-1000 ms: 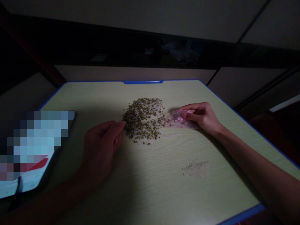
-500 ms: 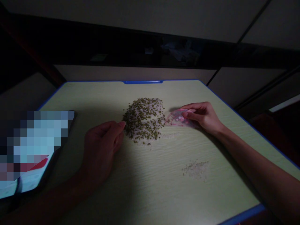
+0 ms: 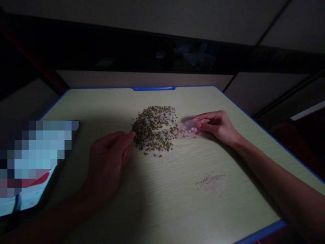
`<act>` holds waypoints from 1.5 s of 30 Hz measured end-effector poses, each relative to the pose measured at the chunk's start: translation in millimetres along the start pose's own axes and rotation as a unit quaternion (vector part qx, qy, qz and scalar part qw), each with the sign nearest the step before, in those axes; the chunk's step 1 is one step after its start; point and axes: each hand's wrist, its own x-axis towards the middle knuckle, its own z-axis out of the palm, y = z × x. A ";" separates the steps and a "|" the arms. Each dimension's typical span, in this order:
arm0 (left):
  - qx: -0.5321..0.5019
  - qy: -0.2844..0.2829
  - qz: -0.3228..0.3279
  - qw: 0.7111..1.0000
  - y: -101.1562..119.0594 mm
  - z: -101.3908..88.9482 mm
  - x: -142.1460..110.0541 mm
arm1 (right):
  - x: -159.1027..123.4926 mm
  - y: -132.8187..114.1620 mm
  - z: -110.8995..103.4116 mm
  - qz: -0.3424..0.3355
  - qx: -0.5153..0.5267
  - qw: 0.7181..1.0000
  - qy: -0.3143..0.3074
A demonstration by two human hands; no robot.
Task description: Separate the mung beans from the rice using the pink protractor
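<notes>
A heap of green beans mixed with white grains lies in the middle of a pale wood-grain table with a blue rim. My left hand rests on the table with its fingers curled, the fingertips touching the heap's left edge. My right hand pinches a small clear plastic bag with pink print, its mouth lying against the heap's right edge.
A smaller patch of scattered white grains lies near the table's front right. A lit screen, blurred out, sits at the table's left edge. Beyond the table the room is dark, with pale floor or wall panels.
Almost nothing has moved. The right hand has drawn the bag slightly closer to the heap; the left hand stays at the heap's left edge.
</notes>
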 end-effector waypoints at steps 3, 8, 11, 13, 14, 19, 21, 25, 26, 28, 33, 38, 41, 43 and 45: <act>0.006 0.000 0.000 1.000 1.9 0.7 -0.6 | 0.1 0.7 0.9 -0.001 0.012 1.000 -0.009; -0.004 -0.007 -0.002 1.000 -0.8 0.2 1.2 | 0.3 -0.8 2.8 -0.003 0.008 1.000 0.002; -0.008 -0.003 -0.002 1.000 -2.8 -0.7 2.0 | 0.8 -1.7 4.3 -0.007 -0.003 1.000 0.014; -0.008 -0.004 -0.001 1.000 -2.8 -0.9 1.9 | 1.3 -1.6 5.6 -0.009 -0.004 1.000 0.018; -0.006 -0.005 -0.002 1.000 -2.4 -0.9 1.7 | 1.6 -1.5 6.3 -0.008 -0.002 1.000 0.018; -0.006 -0.008 0.003 1.000 -0.4 0.3 0.3 | 1.2 -1.1 7.4 0.008 0.014 1.000 0.009; -0.009 -0.008 -0.001 1.000 0.2 1.1 -0.1 | 0.7 -1.4 6.7 0.010 0.011 1.000 0.005; -0.002 -0.007 -0.011 1.000 1.3 2.0 -0.7 | 0.8 -2.4 5.5 0.003 0.008 1.000 -0.002; -0.002 -0.006 -0.011 1.000 1.7 2.0 -0.8 | 0.9 -2.6 5.3 0.001 0.008 1.000 -0.004; 0.000 -0.003 -0.006 1.000 2.5 1.7 -1.0 | 0.9 -2.8 5.0 -0.002 0.007 1.000 -0.010; 0.010 -0.009 -0.006 1.000 2.2 0.0 -0.7 | -0.7 -2.3 4.2 0.013 0.016 0.999 -0.031; 0.002 -0.019 -0.003 1.000 -1.2 -0.5 0.1 | -2.0 -2.1 5.4 0.016 0.021 0.999 -0.043; -0.003 -0.022 -0.005 1.000 -1.3 0.5 -0.2 | -2.1 -2.3 6.9 0.014 0.024 0.999 -0.044; -0.001 -0.020 -0.007 1.000 -0.7 0.8 -0.5 | -2.1 -2.6 7.3 0.011 0.017 0.999 -0.039; 0.004 -0.016 -0.011 1.000 0.1 0.5 -0.9 | -1.8 -2.8 6.9 0.005 0.007 1.000 -0.027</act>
